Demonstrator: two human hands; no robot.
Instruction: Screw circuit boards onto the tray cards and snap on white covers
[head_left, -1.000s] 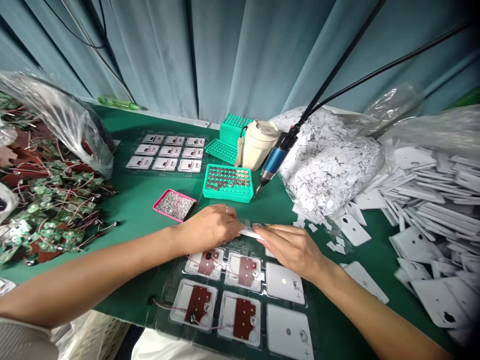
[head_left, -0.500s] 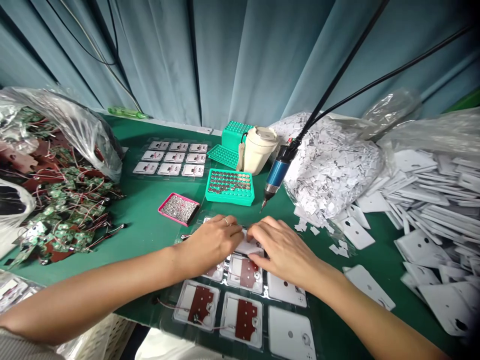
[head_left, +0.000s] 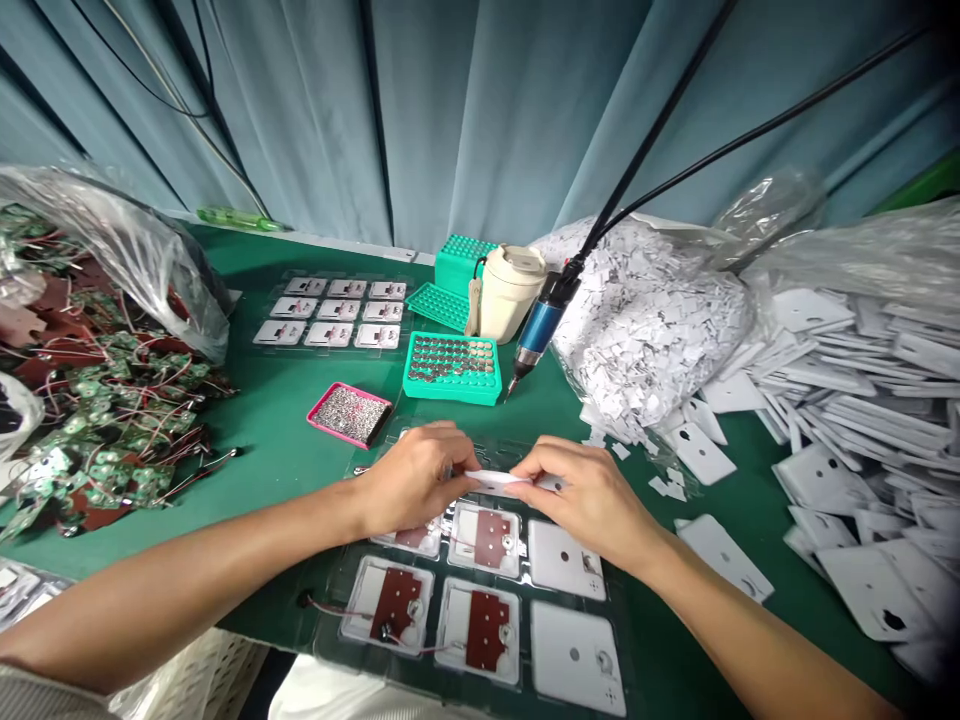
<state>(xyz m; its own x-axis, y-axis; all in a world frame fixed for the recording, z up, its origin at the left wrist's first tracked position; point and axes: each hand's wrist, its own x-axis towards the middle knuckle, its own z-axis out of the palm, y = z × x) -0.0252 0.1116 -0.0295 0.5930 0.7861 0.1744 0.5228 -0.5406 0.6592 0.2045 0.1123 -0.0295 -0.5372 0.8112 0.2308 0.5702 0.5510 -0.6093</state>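
A thin white piece (head_left: 491,480), seen nearly edge-on, is pinched between my left hand (head_left: 421,472) and my right hand (head_left: 589,488), one at each end. It is raised above the back part of a clear plastic tray (head_left: 319,625). My fingers hide part of the piece, so its full shape does not show. In the tray's nearer rows sit square white casings with red-brown circuit boards (head_left: 486,630) and thin wires. White covers (head_left: 576,658) top the right-hand column, each with a round hole.
Behind stand a pink box of tiny metal parts (head_left: 349,413), a teal tray of button cells (head_left: 452,368) and a cream cup (head_left: 511,290). An electric screwdriver (head_left: 538,335) hangs near my right hand. Wired boards (head_left: 127,440) lie left; white panels (head_left: 862,400) pile right.
My hands have moved apart a little, and the white piece between them now shows tilted up on edge. The whole view has shifted slightly.
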